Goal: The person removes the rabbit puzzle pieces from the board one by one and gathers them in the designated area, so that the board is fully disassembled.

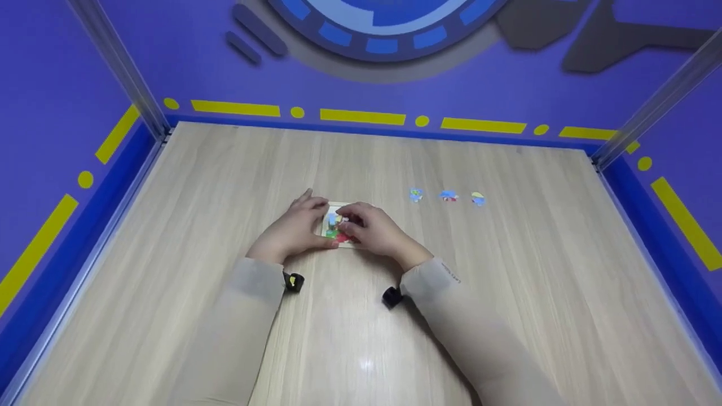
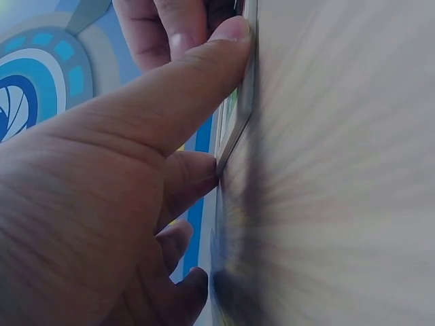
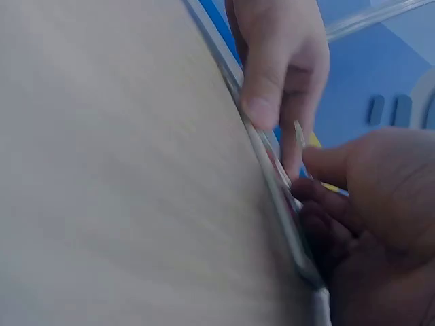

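A small jigsaw puzzle board (image 1: 331,232) with a pale frame and a colourful picture lies on the table between both hands. My left hand (image 1: 293,228) grips its left end, thumb on the near edge and index finger at the far corner; the other fingers spread out beyond. In the left wrist view, the thumb (image 2: 197,78) lies over the board's rim (image 2: 239,125). My right hand (image 1: 375,228) bends over the board's right part, hiding much of it. It pinches a thin puzzle piece (image 3: 300,139), tilted up on edge just above the board, between thumb and fingers.
Three loose puzzle pieces lie in a row to the right, beyond the right hand: a blue-green one (image 1: 415,194), a blue-red one (image 1: 449,195) and a yellow-blue one (image 1: 478,198). Blue-purple panels (image 1: 361,90) border the wooden table (image 1: 536,270) at the back and sides.
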A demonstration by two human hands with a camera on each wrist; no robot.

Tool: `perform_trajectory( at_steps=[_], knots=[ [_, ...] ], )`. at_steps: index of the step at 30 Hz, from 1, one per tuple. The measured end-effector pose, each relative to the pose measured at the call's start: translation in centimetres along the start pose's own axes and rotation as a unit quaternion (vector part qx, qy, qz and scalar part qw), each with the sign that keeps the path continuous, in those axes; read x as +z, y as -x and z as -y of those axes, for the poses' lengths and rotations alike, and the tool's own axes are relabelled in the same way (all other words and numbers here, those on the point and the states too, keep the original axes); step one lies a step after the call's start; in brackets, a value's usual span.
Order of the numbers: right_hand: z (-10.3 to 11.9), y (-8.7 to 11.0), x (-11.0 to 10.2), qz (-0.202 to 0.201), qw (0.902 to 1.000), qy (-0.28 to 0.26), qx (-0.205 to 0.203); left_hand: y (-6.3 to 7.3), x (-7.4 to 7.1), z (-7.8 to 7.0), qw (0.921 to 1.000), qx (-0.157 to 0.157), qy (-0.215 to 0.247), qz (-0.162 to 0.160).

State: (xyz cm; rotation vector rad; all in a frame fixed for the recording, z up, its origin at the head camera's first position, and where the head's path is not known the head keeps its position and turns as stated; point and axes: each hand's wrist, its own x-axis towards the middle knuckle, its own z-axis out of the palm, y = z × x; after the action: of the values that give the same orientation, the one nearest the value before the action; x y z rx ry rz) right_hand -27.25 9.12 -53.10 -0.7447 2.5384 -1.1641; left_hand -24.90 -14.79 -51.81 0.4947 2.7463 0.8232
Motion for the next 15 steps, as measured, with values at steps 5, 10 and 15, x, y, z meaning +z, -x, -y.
perform_trajectory(
  at_steps=[5,10,15],
  knots=[
    [0.0,0.7,-1.4,0.034,0.9973,-0.057,0.031,0.1,0.2,-0.2,0.9999,-0.009,-0.003,0.005],
    [0.4,1.2,-2.5,0.036,0.9952,-0.077,0.048,0.1,0.1,-0.3,0.9999,-0.012,-0.001,0.001],
    [0.2,1.9,-4.0,0.012,0.9988,-0.045,0.014,0.0,-0.2,-0.3,0.9999,-0.016,0.004,0.000]
  ],
)
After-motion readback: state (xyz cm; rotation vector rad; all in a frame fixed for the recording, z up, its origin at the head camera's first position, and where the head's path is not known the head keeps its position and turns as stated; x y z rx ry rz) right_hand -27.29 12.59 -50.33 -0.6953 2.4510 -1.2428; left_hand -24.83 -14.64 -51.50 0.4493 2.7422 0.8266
